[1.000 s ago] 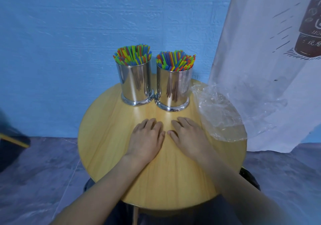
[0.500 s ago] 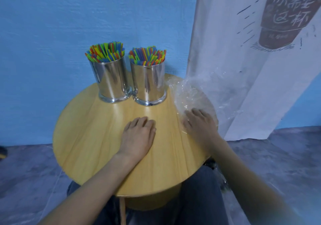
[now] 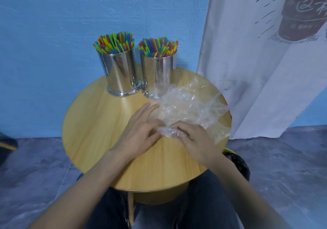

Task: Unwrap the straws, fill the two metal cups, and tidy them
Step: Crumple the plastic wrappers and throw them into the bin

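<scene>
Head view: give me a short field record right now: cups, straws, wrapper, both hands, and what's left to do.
left cup: upright at the far edge of the table, packed with coloured straws
right cup: upright close beside it, also full
plastic wrapper: empty, crumpled, spread over the table's right half, overlapping the right cup's base
left hand: fingers straight, resting on the wrapper's near-left edge
right hand: fingers curled, gripping a bunched part of the wrapper
remaining: likely clearing the wrapper away
</scene>
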`<state>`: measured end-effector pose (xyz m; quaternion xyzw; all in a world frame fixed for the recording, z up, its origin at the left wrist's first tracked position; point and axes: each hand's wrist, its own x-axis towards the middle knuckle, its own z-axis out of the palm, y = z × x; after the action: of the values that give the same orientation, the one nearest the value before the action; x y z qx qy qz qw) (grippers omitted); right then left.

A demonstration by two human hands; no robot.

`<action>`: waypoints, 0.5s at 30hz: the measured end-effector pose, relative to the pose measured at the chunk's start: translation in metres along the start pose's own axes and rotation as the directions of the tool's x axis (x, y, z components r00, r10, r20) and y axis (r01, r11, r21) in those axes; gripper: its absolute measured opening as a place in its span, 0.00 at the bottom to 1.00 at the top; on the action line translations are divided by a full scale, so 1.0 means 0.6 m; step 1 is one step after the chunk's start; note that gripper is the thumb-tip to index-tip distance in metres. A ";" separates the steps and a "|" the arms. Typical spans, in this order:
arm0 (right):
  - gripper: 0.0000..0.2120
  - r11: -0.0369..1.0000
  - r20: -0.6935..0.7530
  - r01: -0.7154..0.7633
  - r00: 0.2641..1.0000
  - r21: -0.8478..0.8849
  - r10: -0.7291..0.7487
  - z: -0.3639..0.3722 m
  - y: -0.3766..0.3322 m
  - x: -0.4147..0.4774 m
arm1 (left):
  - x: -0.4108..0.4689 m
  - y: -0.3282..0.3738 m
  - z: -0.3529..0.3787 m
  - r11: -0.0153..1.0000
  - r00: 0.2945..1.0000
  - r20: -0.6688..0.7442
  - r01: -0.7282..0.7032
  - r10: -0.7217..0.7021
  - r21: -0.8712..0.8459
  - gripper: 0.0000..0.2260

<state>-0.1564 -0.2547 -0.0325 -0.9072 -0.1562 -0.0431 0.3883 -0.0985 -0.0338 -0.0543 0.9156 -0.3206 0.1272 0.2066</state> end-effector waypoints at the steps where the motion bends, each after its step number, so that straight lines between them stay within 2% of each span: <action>1: 0.07 1.000 -0.021 -0.005 1.000 0.027 0.006 -0.003 -0.003 0.001 | 0.001 -0.001 -0.003 1.000 1.000 -0.014 -0.016 0.016 -0.018 0.15; 3: 0.08 0.998 -0.080 -0.050 0.995 0.042 0.054 -0.009 -0.009 -0.002 | 0.000 -0.002 -0.007 0.997 0.999 -0.019 -0.028 0.027 -0.078 0.20; 6: 0.31 0.993 -0.106 -0.047 0.994 -0.113 0.035 -0.017 -0.005 -0.011 | 0.000 0.003 -0.013 0.989 0.996 0.054 0.072 -0.065 -0.133 0.27; 7: 0.35 0.980 -0.106 -0.018 0.994 -0.197 -0.004 -0.017 -0.001 -0.011 | 0.002 0.005 -0.016 0.979 0.988 0.082 0.140 -0.129 -0.151 0.27; 9: 0.31 0.963 -0.130 -0.029 0.991 -0.267 -0.007 -0.013 0.007 -0.005 | 0.008 0.011 -0.018 0.940 0.967 0.094 0.252 -0.237 -0.232 0.24; 12: 0.20 0.978 -0.148 -0.162 0.979 -0.130 0.142 -0.013 0.010 0.006 | 0.017 0.029 -0.026 0.845 0.930 0.081 0.360 -0.358 -0.395 0.20; 15: 0.20 0.977 -0.135 -0.206 0.971 -0.057 0.197 -0.015 0.014 0.015 | 0.030 0.041 -0.033 0.808 0.886 0.034 0.437 -0.463 -0.396 0.15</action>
<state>-0.1445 -0.2644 -0.0306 -0.9268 -0.0362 -0.0673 0.3678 -0.1029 -0.0518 -0.0230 0.9004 -0.1067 0.0368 0.4201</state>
